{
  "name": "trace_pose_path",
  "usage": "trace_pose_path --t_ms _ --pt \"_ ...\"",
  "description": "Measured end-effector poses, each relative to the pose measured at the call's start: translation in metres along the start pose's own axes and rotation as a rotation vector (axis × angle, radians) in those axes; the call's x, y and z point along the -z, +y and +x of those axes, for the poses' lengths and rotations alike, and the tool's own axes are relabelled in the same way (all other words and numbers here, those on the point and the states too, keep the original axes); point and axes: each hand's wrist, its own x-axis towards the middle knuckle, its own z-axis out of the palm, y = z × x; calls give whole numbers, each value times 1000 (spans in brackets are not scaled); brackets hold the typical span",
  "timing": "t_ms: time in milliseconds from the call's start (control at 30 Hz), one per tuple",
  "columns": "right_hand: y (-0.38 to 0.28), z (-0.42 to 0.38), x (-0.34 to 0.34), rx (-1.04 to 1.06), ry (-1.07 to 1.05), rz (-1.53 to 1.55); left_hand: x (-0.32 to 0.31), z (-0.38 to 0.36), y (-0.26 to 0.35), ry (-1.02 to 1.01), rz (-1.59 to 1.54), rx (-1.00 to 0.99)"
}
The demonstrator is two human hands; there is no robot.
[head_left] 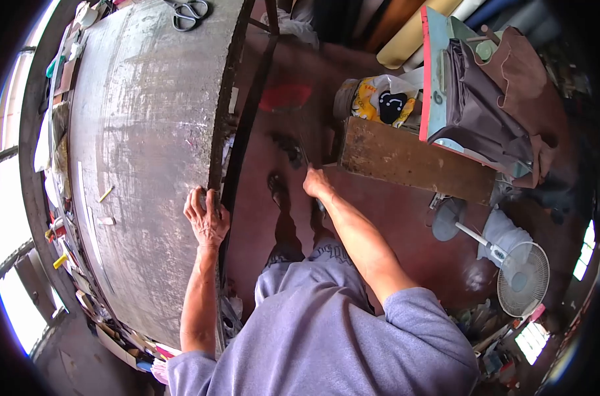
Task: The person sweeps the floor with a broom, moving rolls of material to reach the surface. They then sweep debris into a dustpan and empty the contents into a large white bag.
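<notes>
My left hand (206, 218) rests on the near edge of the worn grey workbench (141, 132), its fingers bent over the top; whether anything lies under them is hidden. Over the red floor, to the right of the bench, my right hand (317, 183) is closed around the end of a thin, long, dark thing (304, 146) that points away from me. Its far part blurs into the floor, so I cannot make out what it is. A short yellow stick (106, 194) and a small white block (106, 221) lie on the bench, left of my left hand.
Scissors (189, 14) lie at the bench's far end. To the right stand a wooden box (412, 155), a yellow printed bag (379, 99), and a red-edged board (434, 86) with dark cloth. A fan (523, 278) is at the lower right. Rolls (405, 33) lean behind.
</notes>
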Motion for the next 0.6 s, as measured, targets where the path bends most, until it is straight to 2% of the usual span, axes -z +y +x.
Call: trace_pose_path --t_ms 67,133,200,367,600 --pt "29 -25 -19 -6 -99 7 0 0 3 12 8 5" --pt "54 -61 -35 1 -91 -111 0 1 4 35 26 -16" --pt "75 -95 -34 -43 -189 -57 0 0 7 47 46 -27" --pt "125 -138 -52 -19 -263 -50 -3 -3 7 53 72 -43" --pt "164 -177 -94 -28 -242 -13 -7 -7 5 36 100 -51"
